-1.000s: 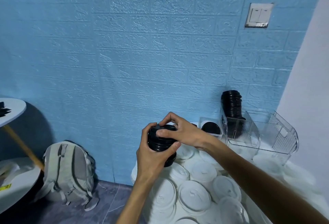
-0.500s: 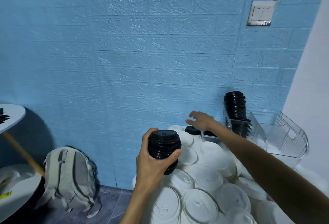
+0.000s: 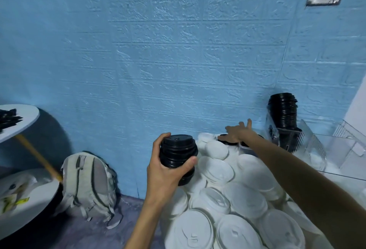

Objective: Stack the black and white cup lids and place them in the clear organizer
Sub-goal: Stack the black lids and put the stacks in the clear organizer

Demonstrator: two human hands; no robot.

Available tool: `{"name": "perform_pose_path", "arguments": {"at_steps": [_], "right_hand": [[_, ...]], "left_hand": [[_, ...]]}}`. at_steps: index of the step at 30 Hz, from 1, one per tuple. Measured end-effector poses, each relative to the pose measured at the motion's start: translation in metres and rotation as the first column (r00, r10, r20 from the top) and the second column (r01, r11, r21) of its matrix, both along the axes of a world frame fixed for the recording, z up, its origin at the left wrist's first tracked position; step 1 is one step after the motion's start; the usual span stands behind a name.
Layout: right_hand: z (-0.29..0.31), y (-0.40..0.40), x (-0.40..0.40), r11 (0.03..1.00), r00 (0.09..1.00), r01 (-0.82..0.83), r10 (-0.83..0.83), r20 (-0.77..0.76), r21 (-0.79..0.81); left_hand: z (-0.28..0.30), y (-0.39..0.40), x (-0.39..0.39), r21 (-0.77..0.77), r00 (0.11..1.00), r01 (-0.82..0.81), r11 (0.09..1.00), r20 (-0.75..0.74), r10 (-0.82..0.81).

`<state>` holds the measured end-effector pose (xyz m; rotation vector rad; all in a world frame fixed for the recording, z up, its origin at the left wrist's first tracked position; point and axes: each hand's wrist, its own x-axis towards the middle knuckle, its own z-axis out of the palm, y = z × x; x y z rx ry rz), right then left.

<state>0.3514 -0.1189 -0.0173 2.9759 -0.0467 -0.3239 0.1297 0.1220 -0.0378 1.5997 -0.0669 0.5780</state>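
no text can be read anywhere — lids, wall, tables (all unmarked).

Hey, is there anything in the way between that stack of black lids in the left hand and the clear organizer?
The outstretched right arm crosses the line from the held black stack to the clear organizer, above the white lids. Nothing else visibly blocks it.

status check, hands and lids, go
Left hand grips black lid stack. Right hand open, reaching onto a loose black lid. Clear organizer holds one black stack; white lids piled below.
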Motion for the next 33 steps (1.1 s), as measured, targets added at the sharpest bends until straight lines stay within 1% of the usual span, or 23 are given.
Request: {"name": "perform_pose_path", "arguments": {"at_steps": [4, 8, 11, 13, 14, 15, 16, 17, 18, 19, 21, 23, 25, 27, 28, 31, 33], "right_hand": [[-0.005, 0.002, 0.004, 0.999, 1.000, -0.005, 0.005, -0.016, -0.035], [-0.004, -0.003, 0.003, 1.000, 1.000, 0.001, -0.001, 0.031, 0.000], [0.016, 0.001, -0.004, 0.994, 0.990, -0.026, 0.011, 0.139, 0.109], [0.042, 0.009, -0.016, 0.955, 0.967, -0.085, 0.010, 0.253, 0.284], [0.060, 0.013, -0.028, 0.886, 0.960, -0.127, -0.004, 0.280, 0.447], [0.077, 0.019, -0.045, 0.751, 0.965, -0.164, -0.013, 0.262, 0.640], [0.093, 0.024, -0.067, 0.567, 0.975, -0.190, 0.015, 0.221, 0.801], [0.106, 0.027, -0.092, 0.415, 0.979, -0.204, 0.073, 0.191, 0.887], [0.117, 0.028, -0.116, 0.342, 0.972, -0.222, 0.146, 0.182, 0.913], [0.125, 0.029, -0.138, 0.321, 0.961, -0.245, 0.205, 0.185, 0.915], [0.131, 0.025, -0.168, 0.293, 0.949, -0.265, 0.251, 0.194, 0.919], [0.133, 0.018, -0.189, 0.265, 0.949, -0.243, 0.263, 0.173, 0.933], [0.132, 0.012, -0.203, 0.270, 0.947, -0.245, 0.272, 0.170, 0.931], [0.132, 0.004, -0.215, 0.261, 0.954, -0.240, 0.243, 0.177, 0.935], [0.131, -0.001, -0.219, 0.225, 0.960, -0.218, 0.224, 0.167, 0.950], [0.130, -0.018, -0.230, 0.066, 0.976, -0.100, 0.201, 0.085, 0.993], [0.128, -0.031, -0.236, 0.006, 0.983, -0.040, 0.180, 0.038, 0.999]], "left_hand": [[-0.001, 0.002, 0.002, -0.009, 1.000, -0.015, 1.000, -0.006, 0.015], [-0.003, 0.004, 0.003, -0.003, 1.000, -0.022, 1.000, -0.011, 0.022], [0.000, 0.002, 0.003, -0.007, 1.000, -0.006, 1.000, -0.006, 0.006], [0.003, -0.002, 0.001, -0.010, 1.000, 0.009, 1.000, -0.004, -0.009], [0.004, -0.005, 0.000, -0.010, 1.000, 0.018, 1.000, -0.002, -0.018], [0.006, -0.007, -0.001, -0.009, 1.000, 0.028, 1.000, 0.000, -0.028], [0.009, -0.011, -0.003, -0.011, 0.999, 0.040, 0.999, 0.004, -0.040], [0.012, -0.016, -0.005, -0.013, 0.999, 0.053, 0.998, 0.011, -0.053], [0.016, -0.021, -0.007, -0.016, 0.998, 0.066, 0.998, 0.021, -0.066], [0.020, -0.027, -0.009, -0.019, 0.997, 0.078, 0.997, 0.031, -0.077], [0.027, -0.039, -0.014, -0.025, 0.994, 0.104, 0.994, 0.039, -0.103], [0.034, -0.051, -0.021, -0.024, 0.990, 0.136, 0.990, 0.045, -0.135], [0.040, -0.063, -0.025, -0.012, 0.987, 0.155, 0.988, 0.052, -0.154], [0.047, -0.077, -0.030, 0.001, 0.982, 0.185, 0.983, 0.048, -0.185], [0.051, -0.084, -0.032, 0.006, 0.978, 0.203, 0.979, 0.046, -0.203], [0.059, -0.101, -0.038, 0.032, 0.965, 0.259, 0.965, 0.032, -0.260], [0.063, -0.113, -0.042, 0.059, 0.954, 0.296, 0.953, 0.030, -0.298]]}}
